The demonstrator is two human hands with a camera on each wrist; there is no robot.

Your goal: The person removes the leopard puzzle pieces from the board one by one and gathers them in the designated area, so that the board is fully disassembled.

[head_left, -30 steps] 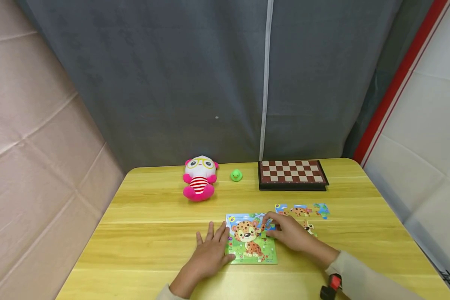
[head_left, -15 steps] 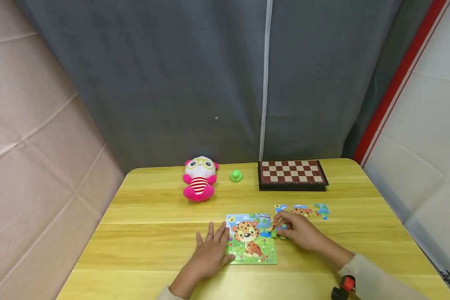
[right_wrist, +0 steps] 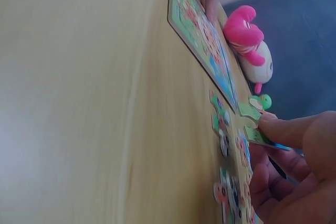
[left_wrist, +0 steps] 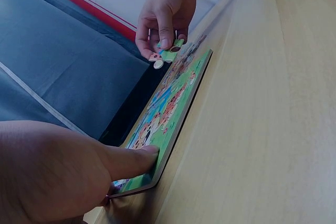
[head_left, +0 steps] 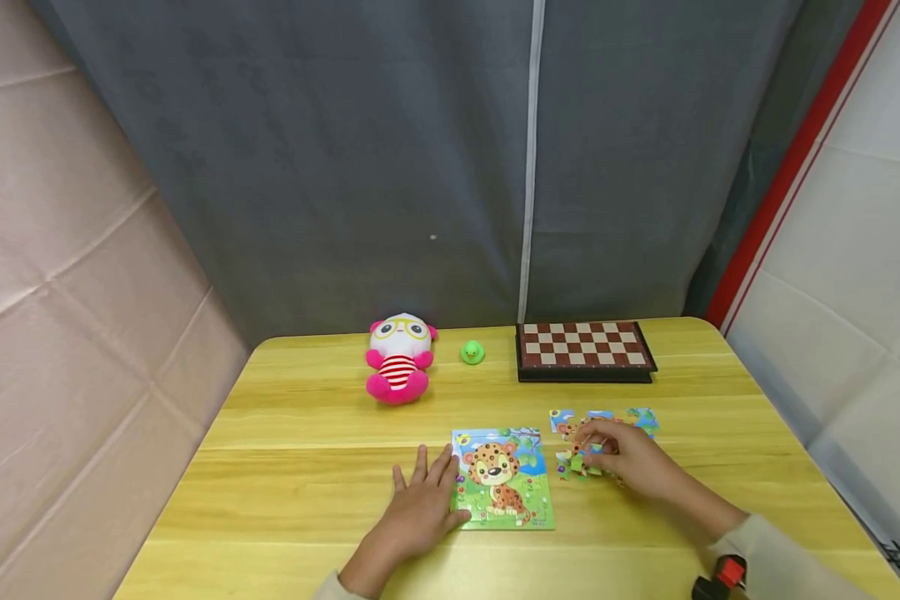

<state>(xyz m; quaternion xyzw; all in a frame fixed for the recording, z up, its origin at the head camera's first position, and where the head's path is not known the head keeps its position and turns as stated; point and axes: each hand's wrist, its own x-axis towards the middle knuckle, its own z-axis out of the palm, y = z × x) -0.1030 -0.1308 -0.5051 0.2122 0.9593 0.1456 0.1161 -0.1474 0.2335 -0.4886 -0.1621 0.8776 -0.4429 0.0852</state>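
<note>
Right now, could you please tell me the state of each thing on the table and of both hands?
Puzzle board: flat on the table.
Left hand: fingers spread, touching the puzzle board.
Right hand: pinching one puzzle piece.
Puzzle piece: raised off the table.
Loose puzzle pieces: lying apart from the puzzle board, partly hidden.
Plush toy: face showing.
Toy duck: upright.
Chessboard: folded, lying flat.

Puzzle board [head_left: 501, 480] green, blue, spotted orange; chessboard [head_left: 583, 344] brown-white checked.

Left fingers [head_left: 420, 468] splayed — right fingers [head_left: 602, 428] curled
</note>
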